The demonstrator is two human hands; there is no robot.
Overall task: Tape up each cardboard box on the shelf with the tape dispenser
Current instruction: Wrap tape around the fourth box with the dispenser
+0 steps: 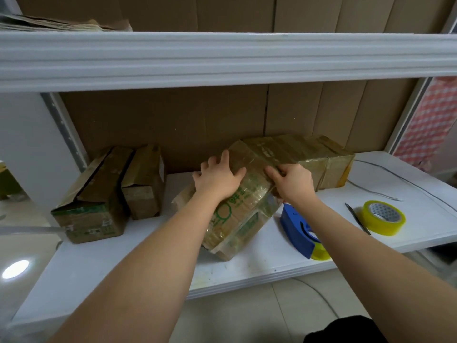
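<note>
A taped cardboard box (237, 214) with green print lies tilted in the middle of the white shelf (123, 263). My left hand (217, 177) rests flat on its top with fingers spread. My right hand (291, 179) presses on the box's upper right edge, fingers bent over the tape there. Behind it lies another taped box (311, 154). Two boxes with loose flaps, a larger one (94, 201) and a smaller one (146, 181), stand at the left. The blue tape dispenser (299, 231) lies on the shelf under my right forearm, untouched.
A spare roll of yellowish tape (383, 217) and a thin metal tool (357, 217) lie at the right of the shelf. A thin wire (385, 194) runs along the right side. An upper shelf (222, 58) overhangs. Cardboard sheets line the back.
</note>
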